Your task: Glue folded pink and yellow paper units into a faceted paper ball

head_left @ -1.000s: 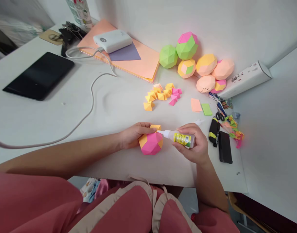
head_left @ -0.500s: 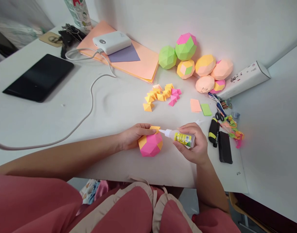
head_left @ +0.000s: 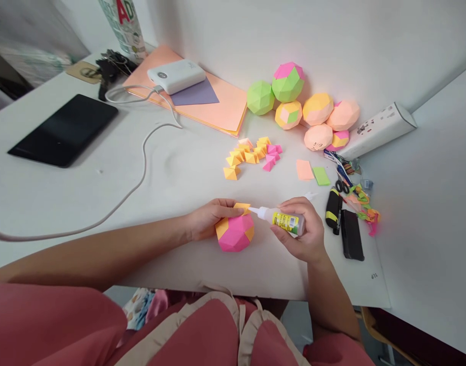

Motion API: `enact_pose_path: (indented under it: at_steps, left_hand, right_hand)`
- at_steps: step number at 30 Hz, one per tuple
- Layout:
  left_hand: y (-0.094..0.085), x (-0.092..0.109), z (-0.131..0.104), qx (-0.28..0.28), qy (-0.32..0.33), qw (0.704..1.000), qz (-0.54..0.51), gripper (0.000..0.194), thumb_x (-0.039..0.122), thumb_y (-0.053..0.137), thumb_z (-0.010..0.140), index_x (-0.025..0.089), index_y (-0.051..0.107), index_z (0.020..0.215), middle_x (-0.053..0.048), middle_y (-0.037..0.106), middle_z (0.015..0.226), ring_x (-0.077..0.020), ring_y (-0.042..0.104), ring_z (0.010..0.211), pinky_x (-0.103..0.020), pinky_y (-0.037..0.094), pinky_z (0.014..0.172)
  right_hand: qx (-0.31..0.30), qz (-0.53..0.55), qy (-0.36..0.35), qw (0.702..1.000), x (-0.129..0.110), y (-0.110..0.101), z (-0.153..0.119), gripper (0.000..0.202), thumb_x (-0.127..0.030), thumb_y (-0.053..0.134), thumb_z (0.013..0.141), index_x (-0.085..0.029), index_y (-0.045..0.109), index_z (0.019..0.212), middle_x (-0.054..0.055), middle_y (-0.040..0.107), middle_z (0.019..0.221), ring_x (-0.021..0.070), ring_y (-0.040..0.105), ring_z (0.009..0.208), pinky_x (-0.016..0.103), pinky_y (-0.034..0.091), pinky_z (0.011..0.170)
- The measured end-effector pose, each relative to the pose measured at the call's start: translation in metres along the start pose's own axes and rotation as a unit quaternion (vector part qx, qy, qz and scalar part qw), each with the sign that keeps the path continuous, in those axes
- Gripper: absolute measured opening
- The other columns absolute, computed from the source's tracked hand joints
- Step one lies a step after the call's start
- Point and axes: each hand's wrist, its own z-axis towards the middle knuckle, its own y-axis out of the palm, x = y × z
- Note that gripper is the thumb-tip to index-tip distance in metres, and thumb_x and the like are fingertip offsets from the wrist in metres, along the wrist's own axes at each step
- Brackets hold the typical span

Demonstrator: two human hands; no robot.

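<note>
My left hand (head_left: 212, 218) is closed on a pink and orange folded paper ball (head_left: 236, 235), with the thumb on an orange flap at its top. Wrapped in my right hand (head_left: 303, 229) is a glue bottle (head_left: 286, 221) with a yellow label, tilted sideways. Its thin white nozzle reaches the edge of the orange flap; I cannot tell whether it touches. Beyond the hands lie several small folded paper units, orange ones (head_left: 238, 156) and pink ones (head_left: 271, 156). The fingers of my left hand behind the ball are partly hidden.
Finished paper balls (head_left: 288, 82) are grouped by the wall. On the right lie sticky notes (head_left: 321, 176), scissors (head_left: 342, 186), a highlighter-striped black case (head_left: 334, 211) and a black phone-like object (head_left: 352, 235). A tablet (head_left: 65, 129), white cable (head_left: 143, 157) and power bank (head_left: 177, 76) occupy the left.
The whole view has shifted slightly, so the scene sits a little lower. Both hands keep their grips, and the nozzle stays at the orange flap.
</note>
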Motion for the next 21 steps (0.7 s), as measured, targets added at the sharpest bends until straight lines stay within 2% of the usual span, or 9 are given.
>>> enact_pose_path:
  at_steps: [2,6,21]
  left_hand:
    - [0.0004,0.0001,-0.0003,0.001,-0.001,1.000,0.001,0.018,0.022,0.072,0.070,0.010,0.067,0.082,-0.008,0.069,0.077,-0.0150,0.062,0.064,-0.025,0.047,0.060]
    - [-0.0001,-0.0004,-0.0004,-0.005,-0.001,1.000,-0.005,0.018,0.021,0.072,0.070,0.010,0.067,0.083,-0.008,0.068,0.078,-0.0152,0.062,0.064,-0.026,0.047,0.061]
    - [0.0006,-0.0004,-0.0008,-0.007,0.002,1.000,-0.011,0.017,0.021,0.072,0.070,0.010,0.067,0.082,-0.008,0.069,0.077,-0.0153,0.062,0.063,-0.026,0.048,0.060]
  right_hand:
    - [-0.013,0.004,-0.001,1.000,-0.0009,-0.0006,0.0000,0.036,-0.014,0.070,0.067,-0.023,0.054,0.097,0.007,0.059,0.093,0.0216,0.059,0.085,0.040,0.051,0.072]
    - [0.004,-0.014,-0.005,1.000,-0.0028,-0.0015,0.0008,0.034,-0.014,0.069,0.068,-0.023,0.053,0.097,0.007,0.059,0.092,0.0214,0.058,0.084,0.040,0.051,0.072]
    - [0.000,-0.013,-0.006,1.000,-0.0060,0.0001,-0.0001,0.033,-0.015,0.068,0.068,-0.024,0.053,0.096,0.006,0.059,0.089,0.0207,0.058,0.082,0.038,0.051,0.069]
